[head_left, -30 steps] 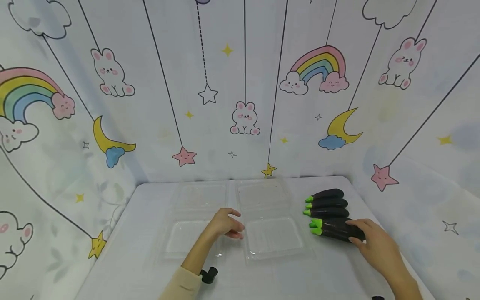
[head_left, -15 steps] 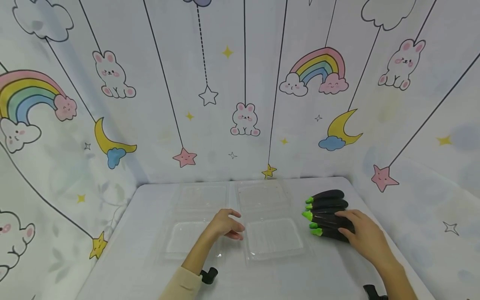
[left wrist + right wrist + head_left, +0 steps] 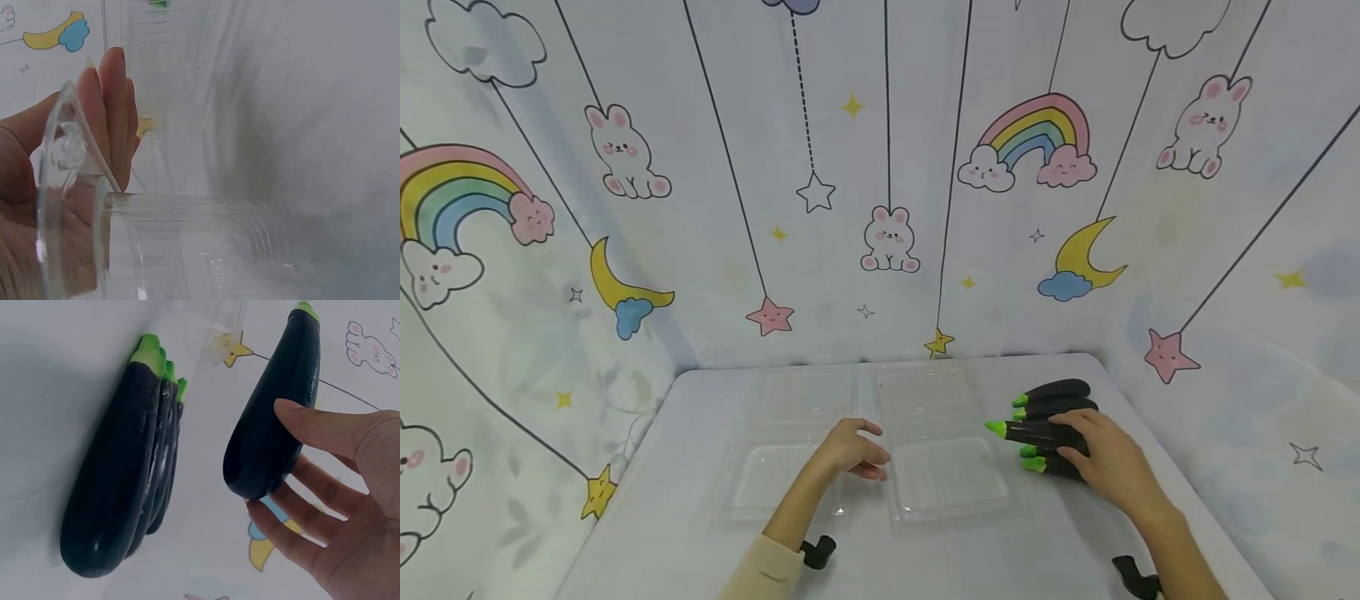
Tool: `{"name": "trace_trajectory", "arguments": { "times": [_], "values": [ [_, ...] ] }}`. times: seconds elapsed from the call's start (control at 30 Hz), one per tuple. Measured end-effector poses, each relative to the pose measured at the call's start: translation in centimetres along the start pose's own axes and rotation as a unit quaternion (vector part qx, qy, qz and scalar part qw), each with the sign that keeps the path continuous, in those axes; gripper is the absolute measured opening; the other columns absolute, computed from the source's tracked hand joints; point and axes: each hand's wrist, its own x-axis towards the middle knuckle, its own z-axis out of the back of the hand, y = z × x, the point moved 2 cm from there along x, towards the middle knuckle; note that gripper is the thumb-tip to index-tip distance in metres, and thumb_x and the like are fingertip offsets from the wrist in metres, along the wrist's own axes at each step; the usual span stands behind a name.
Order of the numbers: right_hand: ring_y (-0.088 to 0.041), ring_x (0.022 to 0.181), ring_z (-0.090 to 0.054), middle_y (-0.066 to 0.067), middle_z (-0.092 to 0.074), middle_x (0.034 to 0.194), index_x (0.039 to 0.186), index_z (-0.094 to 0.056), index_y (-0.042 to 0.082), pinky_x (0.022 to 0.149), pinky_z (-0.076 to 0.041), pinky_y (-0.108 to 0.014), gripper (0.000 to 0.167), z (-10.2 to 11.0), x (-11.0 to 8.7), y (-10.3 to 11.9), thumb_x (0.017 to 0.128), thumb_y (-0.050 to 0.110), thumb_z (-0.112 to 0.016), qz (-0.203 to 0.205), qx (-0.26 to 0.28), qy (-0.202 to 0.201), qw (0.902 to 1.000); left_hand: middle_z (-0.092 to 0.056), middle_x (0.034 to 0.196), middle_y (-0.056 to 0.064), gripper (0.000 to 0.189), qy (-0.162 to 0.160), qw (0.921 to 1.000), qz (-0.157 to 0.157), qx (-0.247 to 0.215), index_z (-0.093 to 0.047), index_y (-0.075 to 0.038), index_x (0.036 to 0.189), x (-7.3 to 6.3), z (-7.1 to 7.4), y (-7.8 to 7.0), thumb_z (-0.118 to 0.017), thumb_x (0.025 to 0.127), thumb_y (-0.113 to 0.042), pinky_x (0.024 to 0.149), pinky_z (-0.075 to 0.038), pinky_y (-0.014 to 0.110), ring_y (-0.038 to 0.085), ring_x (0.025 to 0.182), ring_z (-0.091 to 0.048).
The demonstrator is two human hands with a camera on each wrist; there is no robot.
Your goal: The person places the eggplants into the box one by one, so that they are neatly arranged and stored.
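Observation:
My right hand pinches a dark purple eggplant with a bright green stem end. The right wrist view shows that eggplant raised off the table, thumb on one side and fingers on the other. Beside it a row of similar eggplants lies close together, partly covered by the hand in the head view. My left hand, fingers loosely bent, is over the inner edges of two clear plastic clamshell boxes, a left box and a right box. Clear plastic crosses in front of the left hand in its wrist view.
Both boxes lie with lids folded back toward the rear, the right lid near the back edge. A white cloth covers the table. Patterned curtains rise behind and at both sides. Black wrist mounts show below the hands.
The right hand has taken one eggplant from the near end of the row, lifted it and moved it left toward the boxes. The left hand has stayed in place.

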Motion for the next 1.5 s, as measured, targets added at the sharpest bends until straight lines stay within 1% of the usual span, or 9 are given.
{"name": "trace_trajectory", "arguments": {
  "times": [0.13, 0.33, 0.6, 0.73, 0.9, 1.07, 1.23, 1.33, 1.5],
  "values": [
    [-0.04, 0.113, -0.066, -0.012, -0.067, 0.123, 0.125, -0.071, 0.011, 0.086, -0.056, -0.062, 0.047, -0.5, 0.5, 0.4, 0.081, 0.004, -0.088, -0.001, 0.004, 0.011, 0.9999, -0.073, 0.091, 0.02, 0.064, 0.002, 1.0, 0.0, 0.0, -0.051, 0.011, 0.142, 0.1, 0.0, 0.0, -0.08, 0.085, 0.004, 0.062, -0.065, 0.034, 0.031, 0.069, -0.077],
    [-0.04, 0.111, -0.067, -0.012, -0.068, 0.123, 0.125, -0.072, 0.011, 0.082, -0.058, -0.061, 0.047, -1.4, 1.3, 1.4, 0.081, 0.006, -0.089, 0.011, 0.001, 0.012, 0.9999, -0.073, 0.09, 0.02, 0.063, 0.001, 1.0, 0.002, 0.002, -0.052, 0.011, 0.142, 0.2, 0.0, 0.0, -0.079, 0.085, 0.004, 0.062, -0.065, 0.035, 0.031, 0.068, -0.076],
    [-0.034, 0.118, -0.064, -0.008, -0.068, 0.127, 0.126, -0.072, 0.013, 0.09, -0.058, -0.056, 0.047, -2.7, 2.7, 3.4, 0.082, 0.01, -0.089, 0.02, 0.008, 0.03, 0.9993, -0.074, 0.092, 0.02, 0.064, -0.001, 0.9999, 0.001, 0.01, -0.051, 0.01, 0.143, 0.3, 0.3, -0.1, -0.079, 0.085, 0.005, 0.06, -0.065, 0.033, 0.032, 0.07, -0.077],
    [-0.031, 0.117, -0.065, -0.004, -0.068, 0.123, 0.125, -0.073, 0.016, 0.089, -0.059, -0.053, 0.048, -3.6, 3.3, 4.1, 0.081, 0.011, -0.091, 0.025, 0.005, 0.039, 0.9989, -0.074, 0.092, 0.019, 0.064, -0.002, 1.0, 0.001, 0.008, -0.051, 0.009, 0.143, 0.3, 0.3, 0.0, -0.079, 0.085, 0.004, 0.059, -0.064, 0.032, 0.033, 0.07, -0.077],
    [-0.031, 0.114, -0.067, -0.003, -0.069, 0.118, 0.122, -0.074, 0.016, 0.087, -0.06, -0.051, 0.048, -4.5, 3.6, 4.7, 0.078, 0.008, -0.092, 0.031, 0.008, 0.038, 0.9988, -0.075, 0.092, 0.018, 0.064, 0.0, 0.9999, -0.002, 0.011, -0.052, 0.009, 0.142, 0.1, 0.2, -0.1, -0.08, 0.085, 0.003, 0.059, -0.064, 0.033, 0.032, 0.07, -0.077],
    [-0.029, 0.115, -0.067, -0.003, -0.07, 0.121, 0.123, -0.073, 0.017, 0.091, -0.06, -0.05, 0.047, -5.3, 4.2, 5.4, 0.08, 0.01, -0.092, 0.035, 0.005, 0.048, 0.9982, -0.075, 0.093, 0.018, 0.064, -0.002, 0.9999, -0.006, 0.011, -0.052, 0.009, 0.143, 0.1, 0.3, 0.0, -0.08, 0.085, 0.003, 0.06, -0.065, 0.034, 0.033, 0.07, -0.077],
    [-0.029, 0.115, -0.067, -0.004, -0.07, 0.124, 0.124, -0.073, 0.017, 0.092, -0.06, -0.05, 0.047, -6.0, 4.7, 6.1, 0.081, 0.011, -0.091, 0.042, 0.007, 0.06, 0.9973, -0.075, 0.095, 0.02, 0.065, 0.0, 1.0, -0.003, 0.007, -0.051, 0.009, 0.143, 0.1, 0.5, 0.1, -0.08, 0.085, 0.002, 0.059, -0.064, 0.032, 0.033, 0.071, -0.077],
    [-0.028, 0.114, -0.068, -0.003, -0.07, 0.124, 0.123, -0.074, 0.016, 0.091, -0.06, -0.05, 0.047, -6.3, 4.8, 6.3, 0.08, 0.01, -0.092, 0.042, 0.009, 0.061, 0.9972, -0.076, 0.097, 0.022, 0.062, 0.004, 1.0, -0.005, 0.007, -0.051, 0.009, 0.143, 0.2, 0.5, 0.2, -0.077, 0.088, -0.001, 0.058, -0.064, 0.031, 0.033, 0.071, -0.077],
    [-0.028, 0.114, -0.068, -0.003, -0.07, 0.123, 0.124, -0.074, 0.017, 0.091, -0.06, -0.049, 0.047, -6.7, 4.9, 6.3, 0.081, 0.01, -0.091, 0.041, 0.009, 0.063, 0.9971, -0.076, 0.098, 0.021, 0.053, 0.012, 0.9999, -0.011, 0.003, -0.049, 0.011, 0.143, 0.5, 0.6, 0.4, -0.065, 0.097, -0.007, 0.06, -0.064, 0.031, 0.033, 0.073, -0.078]
  ]
}}
